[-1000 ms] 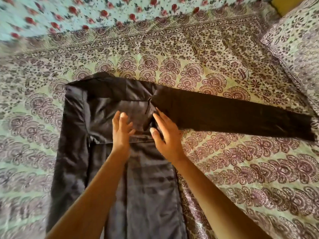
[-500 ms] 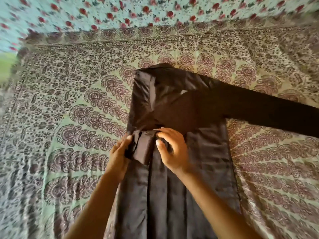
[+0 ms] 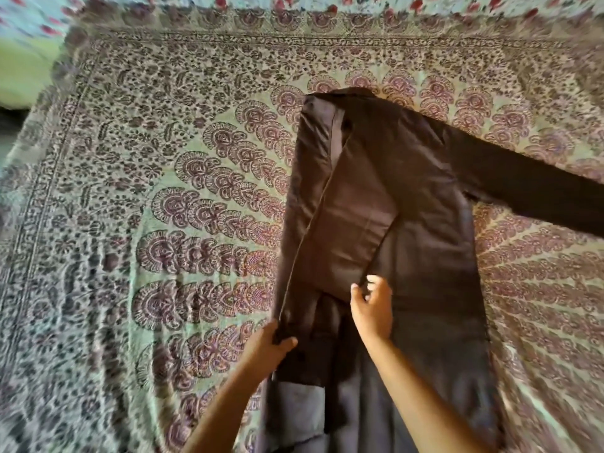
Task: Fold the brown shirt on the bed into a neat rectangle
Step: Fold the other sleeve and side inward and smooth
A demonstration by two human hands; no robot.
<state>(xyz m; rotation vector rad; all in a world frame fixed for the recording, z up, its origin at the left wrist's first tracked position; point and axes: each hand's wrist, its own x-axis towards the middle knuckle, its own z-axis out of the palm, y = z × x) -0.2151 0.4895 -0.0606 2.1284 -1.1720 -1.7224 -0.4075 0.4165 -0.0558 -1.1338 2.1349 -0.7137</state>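
The brown shirt lies lengthwise on the bed, collar end away from me. Its left side is turned in over the body, and the left sleeve runs down along that fold toward me. The right sleeve stretches out flat to the right edge of the view. My left hand pinches the shirt's folded left edge by the sleeve's lower end. My right hand rests on the shirt's middle at the sleeve's right edge, fingers curled loosely; whether it grips cloth is unclear.
A patterned bedspread in purple and pale green covers the bed on all sides of the shirt. A floral sheet shows along the far edge. The bed's left edge drops off at the upper left.
The view has swung left and down. Both hands have drawn the left sleeve down toward me along the folded side, so it now lies straight over the shirt's body.
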